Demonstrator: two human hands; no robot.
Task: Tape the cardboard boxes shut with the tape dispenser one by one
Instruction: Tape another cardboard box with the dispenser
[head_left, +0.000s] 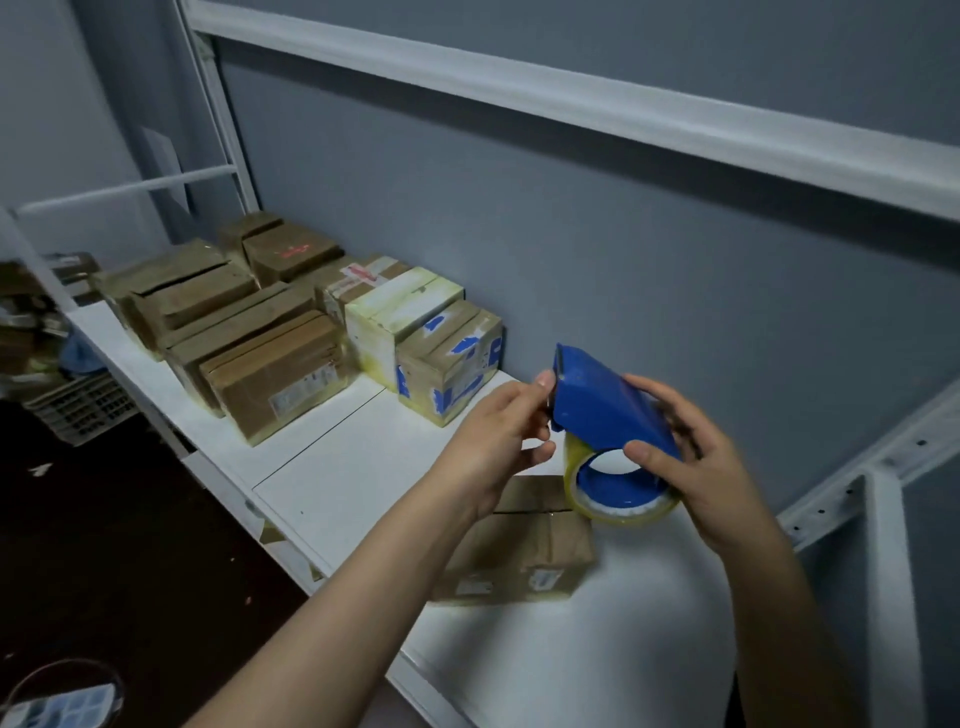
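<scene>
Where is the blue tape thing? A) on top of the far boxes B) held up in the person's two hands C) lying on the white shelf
B: the right hand grips the blue plastic tape dispenser at its roll and the left hand pinches its front end, above a brown cardboard box.

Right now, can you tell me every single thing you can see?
dispenser: one, blue, held above the near box
tape: one roll, yellowish, in the dispenser
near box: one, brown, on the shelf under the hands
boxes: about eight, mostly brown, grouped far left on the shelf
shelf: one, white, along the wall
wall: one, grey-blue, behind the shelf
crate: one, grey, below the shelf's left end
left hand: one, pinches the dispenser's front
right hand: one, grips the dispenser at the roll
</scene>
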